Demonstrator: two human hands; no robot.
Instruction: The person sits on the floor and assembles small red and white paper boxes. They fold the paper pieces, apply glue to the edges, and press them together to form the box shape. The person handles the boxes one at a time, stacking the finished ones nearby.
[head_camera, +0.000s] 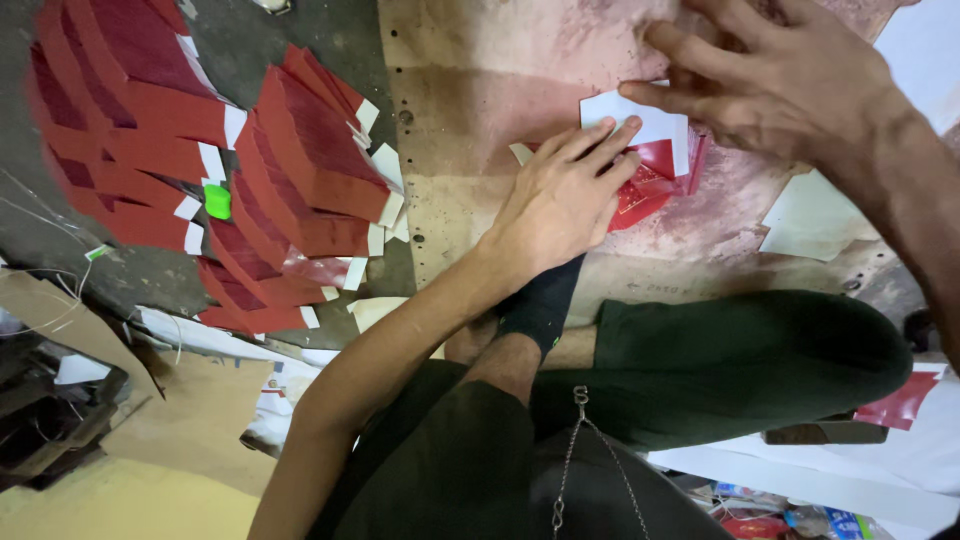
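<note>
Red glossy paper piece (650, 185) with a white card flap is pinned flat on the stained wooden board (480, 110) by the left hand (560, 200), fingers spread; right hand (770, 80) is pressed on its top edge, fingers extended, so it cannot shift.

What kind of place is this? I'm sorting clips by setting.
Likely a small paper-goods workshop, worked on the floor: fanned stacks of red sheets, a stained work board, cardboard scraps.

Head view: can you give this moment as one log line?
left hand: pressing red sheet | right hand: on white card | board | red stacks left
</note>
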